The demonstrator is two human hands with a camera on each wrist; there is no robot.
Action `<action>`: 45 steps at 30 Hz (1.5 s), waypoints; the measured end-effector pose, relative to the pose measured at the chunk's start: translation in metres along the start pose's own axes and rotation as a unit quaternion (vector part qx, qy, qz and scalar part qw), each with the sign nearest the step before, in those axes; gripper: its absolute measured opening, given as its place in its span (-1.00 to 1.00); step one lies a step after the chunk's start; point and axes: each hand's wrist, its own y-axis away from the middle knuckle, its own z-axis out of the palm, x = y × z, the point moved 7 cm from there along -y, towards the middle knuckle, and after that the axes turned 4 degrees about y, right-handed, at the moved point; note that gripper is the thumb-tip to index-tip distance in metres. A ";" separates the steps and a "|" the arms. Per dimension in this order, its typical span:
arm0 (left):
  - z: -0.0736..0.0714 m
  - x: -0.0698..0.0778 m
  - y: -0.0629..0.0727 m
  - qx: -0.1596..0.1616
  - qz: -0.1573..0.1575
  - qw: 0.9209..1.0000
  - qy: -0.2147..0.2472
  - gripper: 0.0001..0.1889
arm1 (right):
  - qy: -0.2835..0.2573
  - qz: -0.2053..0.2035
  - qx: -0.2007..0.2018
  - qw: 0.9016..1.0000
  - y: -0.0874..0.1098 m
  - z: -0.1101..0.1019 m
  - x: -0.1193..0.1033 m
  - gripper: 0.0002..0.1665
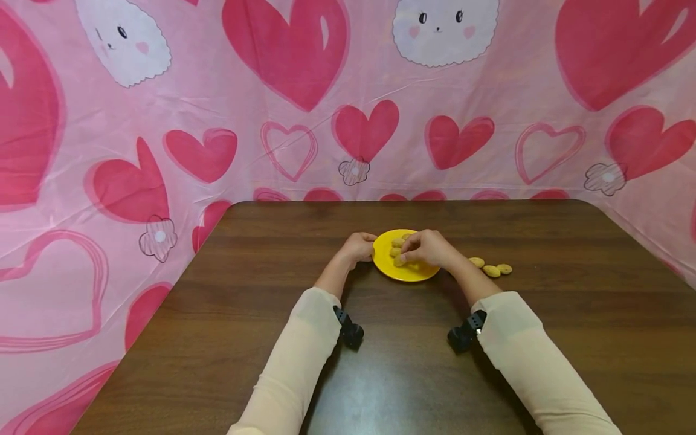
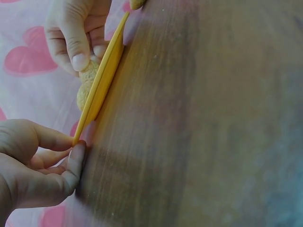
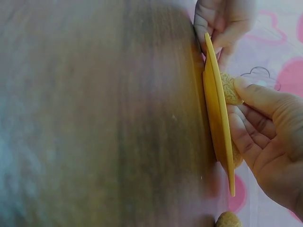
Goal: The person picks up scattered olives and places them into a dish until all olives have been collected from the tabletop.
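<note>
Both hands at a plate, in head and wrist views. The left hand [image 1: 359, 246] grips the near side of the yellow plate [image 1: 405, 277] by its rim. In the left wrist view the digits are closed to the thickness of that rim, one fingertip [image 2: 61, 140] on the upper face and another against the underside. Such a hold probably steadies the plate while leaving its upper face accessible; the plate lies just to the right of these fingers, low over the table [image 1: 217, 338].

The right hand [image 1: 429, 248] reaches over the opposite side of the plate. Its thumb and fingers are drawn together to the width of one tan, rough-surfaced oval piece [image 1: 399, 261], pinched at the tips; the piece sits directly beneath them, against or just over the plate. The fingertip pinch presumably suits a small, rounded object with others close around it.

Further pieces [image 1: 395, 251] lie on the plate just beside the right fingertips, loosely grouped on the side toward the left fingers; the hand hides part of the plate, so their full number cannot be told. Three loose pieces [image 1: 492, 271] rest on the table to the right of the right fingers, beyond the forearm, near one another and apart from the plate.
</note>
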 end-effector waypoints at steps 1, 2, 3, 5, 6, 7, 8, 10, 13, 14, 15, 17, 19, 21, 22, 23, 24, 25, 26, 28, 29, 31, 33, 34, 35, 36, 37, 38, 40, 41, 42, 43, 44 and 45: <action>0.000 0.000 0.000 0.000 -0.001 1.000 -0.001 -0.59 | 0.003 -0.001 -0.001 1.000 0.000 0.000 -0.001 -0.83; 0.000 0.000 0.000 0.001 -0.003 1.000 -0.001 -0.59 | 0.004 0.001 0.000 1.000 0.000 0.000 -0.001 -0.84; 0.000 0.000 0.000 0.001 -0.005 1.000 -0.002 -0.59 | 0.005 0.001 0.000 1.000 0.000 0.001 -0.001 -0.84; 0.000 -0.001 0.000 0.001 -0.009 1.000 -0.003 -0.58 | 0.009 0.000 0.000 1.000 0.000 0.001 -0.002 -0.83; 0.000 -0.001 0.000 0.001 -0.010 1.000 -0.002 -0.58 | 0.010 0.000 0.000 1.000 0.000 0.001 -0.003 -0.83; 0.000 -0.001 0.000 0.001 -0.011 1.000 -0.002 -0.58 | 0.012 0.002 0.000 1.000 0.000 0.002 -0.003 -0.84; 0.000 -0.002 -0.001 0.001 -0.012 1.000 -0.002 -0.57 | 0.014 0.005 0.001 1.000 0.000 0.001 -0.003 -0.85; 0.000 -0.002 -0.001 0.001 -0.011 1.000 -0.001 -0.57 | 0.019 0.007 0.000 1.000 0.000 0.002 -0.003 -0.85; 0.000 -0.002 -0.002 0.001 -0.009 1.000 0.000 -0.56 | 0.026 0.008 -0.001 1.000 -0.001 0.002 -0.002 -0.86; 0.000 -0.002 -0.002 0.001 -0.008 1.000 0.000 -0.56 | 0.028 0.006 -0.003 1.000 -0.001 0.002 -0.001 -0.85; 0.000 -0.002 -0.002 0.001 -0.007 1.000 0.000 -0.56 | 0.029 0.006 -0.004 1.000 -0.002 0.002 -0.001 -0.85; 0.000 -0.002 -0.002 0.001 -0.008 1.000 -0.001 -0.57 | 0.032 0.006 -0.008 0.999 -0.002 0.003 0.000 -0.86; 0.000 -0.003 -0.002 0.002 -0.009 1.000 -0.003 -0.57 | 0.033 0.004 -0.012 0.999 -0.002 0.003 0.000 -0.86; -0.001 -0.002 -0.001 0.002 -0.009 1.000 -0.004 -0.57 | 0.035 0.001 -0.014 0.999 -0.001 0.002 0.000 -0.86; 0.000 -0.002 -0.001 0.001 -0.009 1.000 -0.004 -0.57 | 0.036 0.000 -0.016 0.999 -0.001 0.001 0.000 -0.87; 0.000 -0.002 -0.001 0.001 -0.008 1.000 -0.004 -0.57 | 0.037 0.001 -0.017 0.999 -0.001 0.001 0.000 -0.87; 0.000 -0.002 -0.001 0.001 -0.008 1.000 -0.004 -0.57 | 0.038 0.002 -0.020 0.999 -0.001 0.001 0.000 -0.88; 0.000 -0.002 -0.002 0.000 -0.008 1.000 -0.003 -0.56 | 0.039 0.005 -0.022 0.999 -0.001 0.001 0.001 -0.88; 0.000 -0.002 -0.002 0.001 -0.009 1.000 -0.003 -0.56 | 0.040 0.008 -0.025 0.999 -0.001 0.000 0.001 -0.88; 0.000 -0.002 -0.002 0.002 -0.012 1.000 -0.004 -0.56 | 0.042 0.018 -0.030 0.998 -0.001 0.000 0.002 -0.89; 0.000 -0.003 -0.002 0.003 -0.013 1.000 -0.004 -0.56 | 0.043 0.022 -0.033 0.998 0.000 0.000 0.003 -0.88; 0.000 -0.003 -0.002 0.004 -0.013 1.000 -0.005 -0.56 | 0.043 0.025 -0.035 0.998 0.000 0.000 0.003 -0.87; 0.000 -0.003 -0.003 0.005 -0.009 1.000 -0.002 -0.57 | 0.047 0.025 -0.036 0.998 0.001 -0.001 0.002 -0.85; 0.000 -0.002 -0.003 0.005 -0.007 1.000 -0.002 -0.57 | 0.048 0.025 -0.037 0.998 0.001 -0.001 0.002 -0.85; 0.000 -0.002 -0.003 0.006 -0.005 1.000 -0.001 -0.57 | 0.046 0.028 -0.037 0.998 0.002 -0.001 0.003 -0.84; 0.000 -0.002 -0.003 0.006 -0.003 1.000 0.000 -0.57 | 0.046 0.031 -0.037 0.998 0.002 -0.001 0.003 -0.84; 0.000 -0.002 -0.004 0.006 -0.001 1.000 0.001 -0.57 | 0.046 0.033 -0.038 0.998 0.002 -0.001 0.004 -0.84; 0.000 -0.002 -0.004 0.006 0.000 1.000 0.002 -0.57 | 0.045 0.034 -0.038 0.998 0.002 -0.001 0.004 -0.83; 0.000 -0.002 -0.004 0.006 0.000 1.000 0.000 -0.57 | 0.040 0.039 -0.038 0.998 0.003 -0.001 0.006 -0.84; 0.000 -0.002 -0.004 0.006 -0.001 1.000 -0.001 -0.56 | 0.039 0.038 -0.037 0.998 0.003 -0.001 0.006 -0.84; 0.000 -0.002 -0.004 0.007 -0.001 1.000 -0.001 -0.56 | 0.041 0.034 -0.037 0.998 0.003 -0.001 0.006 -0.83; 0.000 -0.003 -0.005 0.007 -0.001 1.000 -0.002 -0.56 | 0.041 0.032 -0.037 0.998 0.003 -0.001 0.005 -0.83; 0.000 -0.003 -0.005 0.007 -0.001 1.000 -0.002 -0.56 | 0.039 0.029 -0.036 0.998 0.004 -0.001 0.005 -0.83; 0.000 -0.003 -0.005 0.007 -0.001 1.000 -0.003 -0.56 | 0.038 0.028 -0.035 0.998 0.004 -0.002 0.005 -0.83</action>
